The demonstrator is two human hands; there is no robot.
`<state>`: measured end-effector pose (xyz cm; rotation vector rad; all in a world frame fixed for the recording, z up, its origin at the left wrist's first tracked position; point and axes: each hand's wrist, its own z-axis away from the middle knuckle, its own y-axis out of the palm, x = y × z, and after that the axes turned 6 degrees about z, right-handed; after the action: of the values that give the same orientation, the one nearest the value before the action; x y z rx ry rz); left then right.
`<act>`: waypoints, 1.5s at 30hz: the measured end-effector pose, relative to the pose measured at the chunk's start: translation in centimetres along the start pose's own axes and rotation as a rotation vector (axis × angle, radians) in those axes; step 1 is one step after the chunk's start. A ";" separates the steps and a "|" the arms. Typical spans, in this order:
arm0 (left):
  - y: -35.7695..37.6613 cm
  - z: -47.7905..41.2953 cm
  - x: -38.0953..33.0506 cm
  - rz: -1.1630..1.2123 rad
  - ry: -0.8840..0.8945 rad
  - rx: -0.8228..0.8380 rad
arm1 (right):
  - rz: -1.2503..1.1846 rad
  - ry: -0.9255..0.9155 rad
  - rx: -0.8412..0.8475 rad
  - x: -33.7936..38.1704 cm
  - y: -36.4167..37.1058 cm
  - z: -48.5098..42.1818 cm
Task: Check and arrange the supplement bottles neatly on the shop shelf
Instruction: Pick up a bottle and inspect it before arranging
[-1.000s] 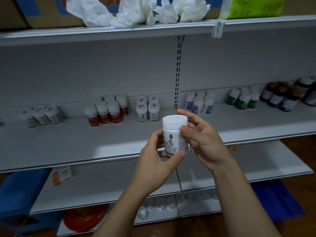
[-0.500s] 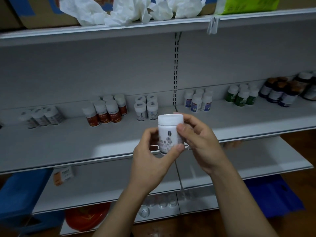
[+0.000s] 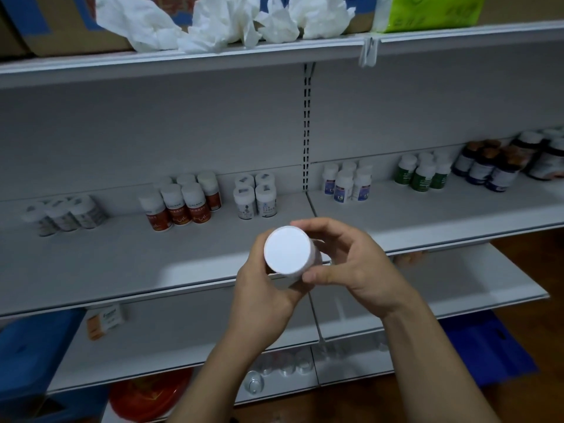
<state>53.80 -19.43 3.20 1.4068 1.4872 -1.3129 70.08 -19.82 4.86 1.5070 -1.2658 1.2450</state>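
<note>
I hold a white supplement bottle (image 3: 288,251) in both hands in front of the middle shelf (image 3: 152,270). It is tipped toward me, so its round white end faces the camera. My left hand (image 3: 262,297) grips it from below and my right hand (image 3: 351,264) wraps it from the right. On the shelf stand groups of bottles: white ones (image 3: 254,198) straight behind, red-labelled ones (image 3: 180,206), pale ones (image 3: 65,213) at the left, blue-labelled ones (image 3: 348,183), green ones (image 3: 422,174) and dark ones (image 3: 494,166) to the right.
The top shelf carries a cardboard box (image 3: 61,29), crumpled white paper (image 3: 225,22) and a green pack (image 3: 427,10). A small orange-and-white box (image 3: 105,320) lies on the lower shelf. Blue crates (image 3: 27,355) stand at the left, a red disc (image 3: 149,395) on the floor.
The bottle stood upright with its label facing me; it is now tipped so one flat end points at the camera. Both hands have kept their grip in roughly the same place.
</note>
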 end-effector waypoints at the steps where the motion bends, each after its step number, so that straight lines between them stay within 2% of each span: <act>1: 0.1 0.0 -0.1 0.018 -0.009 0.009 | -0.013 -0.001 -0.035 0.2 0.1 -0.1; 6: 0.4 -0.5 -0.2 0.128 -0.026 0.053 | -0.192 0.118 -0.285 -0.3 0.9 -1.0; 12: 0.0 -2.3 1.3 0.078 -0.049 0.079 | -0.182 0.197 -0.332 -1.7 1.0 -1.5; 18: 0.0 -5.3 3.3 0.035 -0.097 0.164 | -0.143 0.240 -0.465 -2.6 0.2 -1.9; 20: 0.3 -6.3 3.9 -0.057 -0.036 0.162 | -0.131 0.228 -0.474 -2.8 0.1 -1.7; 23: 1.0 -7.6 4.3 -0.195 0.173 0.169 | -0.120 0.195 -0.523 -2.9 0.4 -1.6; 29: 2.6 -8.8 5.0 -0.254 0.379 0.232 | -0.094 0.210 -0.732 -2.6 0.8 -1.4; 34: 4.4 -9.6 6.8 -0.084 0.291 0.532 | 0.094 0.341 -0.906 -2.0 1.0 1.2; 37: 6.0 -9.1 7.4 0.038 0.203 0.737 | 0.341 0.462 -1.024 -1.9 1.4 2.9; 41: 8.5 -7.8 7.3 0.086 0.269 0.948 | 0.812 0.548 -1.102 -1.6 2.2 5.5; 45: 11.5 -5.9 6.0 0.067 0.372 1.042 | 1.004 0.533 -1.233 -1.4 2.4 8.5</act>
<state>64.86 -13.33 -3.39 2.4177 0.9177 -1.9813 69.27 -28.12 1.71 -0.3815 -1.8799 0.9041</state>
